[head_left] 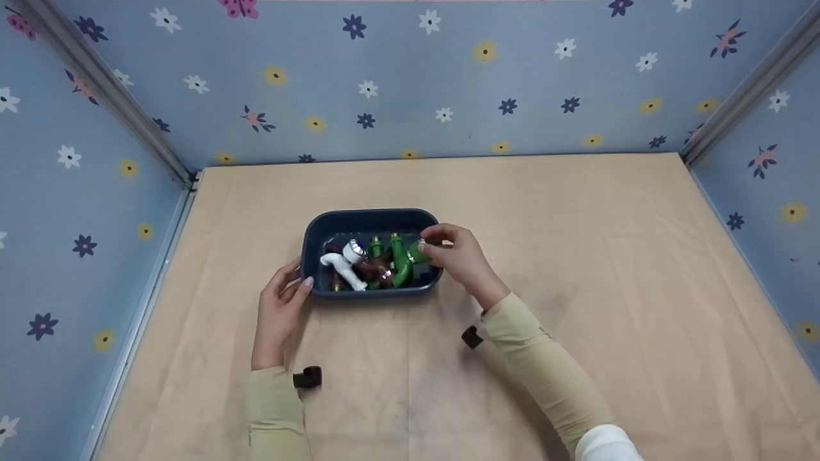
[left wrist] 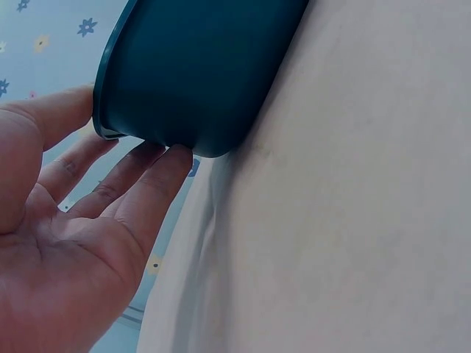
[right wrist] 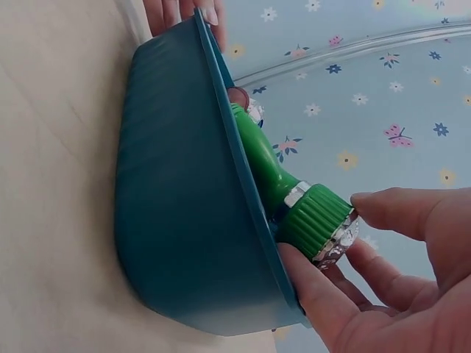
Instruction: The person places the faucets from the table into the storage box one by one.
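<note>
In the head view a dark blue plastic tub stands on the table and holds several curved, pipe-shaped pieces. My left hand grips the tub's left end, thumb near the front corner and fingers against the outer wall. At the right end, my right hand pinches a green pipe-shaped piece by its ribbed, silver-topped head, which projects over the rim in the right wrist view. The piece's stem reaches down into the tub. Beside it lie a white pipe-shaped piece, brown pieces and other green ones.
A beige cloth covers the table around the tub. Blue flower-patterned panels wall in the back and both sides, with metal posts at the corners. Small dark blocks stick out beside the wrists.
</note>
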The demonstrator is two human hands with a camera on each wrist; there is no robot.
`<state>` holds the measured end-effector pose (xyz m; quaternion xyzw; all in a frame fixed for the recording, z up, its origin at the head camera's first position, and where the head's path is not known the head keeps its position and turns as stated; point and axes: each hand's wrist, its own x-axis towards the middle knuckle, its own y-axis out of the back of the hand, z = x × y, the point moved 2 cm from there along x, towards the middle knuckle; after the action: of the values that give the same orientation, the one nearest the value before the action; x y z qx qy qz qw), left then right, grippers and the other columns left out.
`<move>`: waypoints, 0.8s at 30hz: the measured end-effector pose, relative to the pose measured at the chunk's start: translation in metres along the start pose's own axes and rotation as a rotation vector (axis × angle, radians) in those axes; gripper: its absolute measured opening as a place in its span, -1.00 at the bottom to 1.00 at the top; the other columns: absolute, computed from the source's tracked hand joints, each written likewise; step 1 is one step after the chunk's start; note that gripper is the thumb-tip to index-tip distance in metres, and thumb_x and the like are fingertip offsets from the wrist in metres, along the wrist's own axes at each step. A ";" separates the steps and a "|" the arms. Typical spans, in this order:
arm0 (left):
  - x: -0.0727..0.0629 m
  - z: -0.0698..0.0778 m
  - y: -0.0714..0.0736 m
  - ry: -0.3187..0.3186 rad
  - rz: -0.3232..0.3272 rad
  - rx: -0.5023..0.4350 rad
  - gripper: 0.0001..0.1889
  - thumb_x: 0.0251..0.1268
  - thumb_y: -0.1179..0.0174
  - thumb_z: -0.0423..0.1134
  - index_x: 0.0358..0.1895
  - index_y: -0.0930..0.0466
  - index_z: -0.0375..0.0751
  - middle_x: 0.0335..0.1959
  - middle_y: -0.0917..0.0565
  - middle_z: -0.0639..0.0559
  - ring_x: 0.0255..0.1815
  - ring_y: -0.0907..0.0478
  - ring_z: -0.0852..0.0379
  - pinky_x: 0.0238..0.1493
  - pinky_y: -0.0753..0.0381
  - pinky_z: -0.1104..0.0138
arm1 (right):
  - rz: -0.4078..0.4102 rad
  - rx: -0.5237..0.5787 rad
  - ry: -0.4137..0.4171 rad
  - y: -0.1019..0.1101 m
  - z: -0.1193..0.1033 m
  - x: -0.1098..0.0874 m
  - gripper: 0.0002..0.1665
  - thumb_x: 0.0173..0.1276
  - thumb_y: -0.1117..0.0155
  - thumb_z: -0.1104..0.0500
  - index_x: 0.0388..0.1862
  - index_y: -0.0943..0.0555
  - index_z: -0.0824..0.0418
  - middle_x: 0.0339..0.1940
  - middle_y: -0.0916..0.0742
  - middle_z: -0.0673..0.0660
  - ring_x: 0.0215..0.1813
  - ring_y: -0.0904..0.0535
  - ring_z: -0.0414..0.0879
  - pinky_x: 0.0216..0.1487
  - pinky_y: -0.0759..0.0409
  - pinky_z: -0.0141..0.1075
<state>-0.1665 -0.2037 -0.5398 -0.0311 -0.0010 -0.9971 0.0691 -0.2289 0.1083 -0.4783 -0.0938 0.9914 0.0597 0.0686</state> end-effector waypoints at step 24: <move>0.001 -0.003 0.000 0.005 0.001 0.036 -0.50 0.31 -0.21 -0.36 0.31 -0.39 -0.32 0.17 -0.47 -0.30 0.15 -0.47 -0.15 0.03 -0.53 0.47 | -0.086 0.140 -0.133 0.003 -0.007 0.000 -0.50 0.57 0.17 0.05 0.11 -0.49 0.44 0.04 -0.61 0.25 0.03 -0.56 0.01 0.11 -0.55 -0.13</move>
<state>-0.1679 -0.2043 -0.5424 -0.0275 -0.0189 -0.9970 0.0702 -0.2304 0.1101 -0.4708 -0.1271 0.9815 -0.0065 0.1429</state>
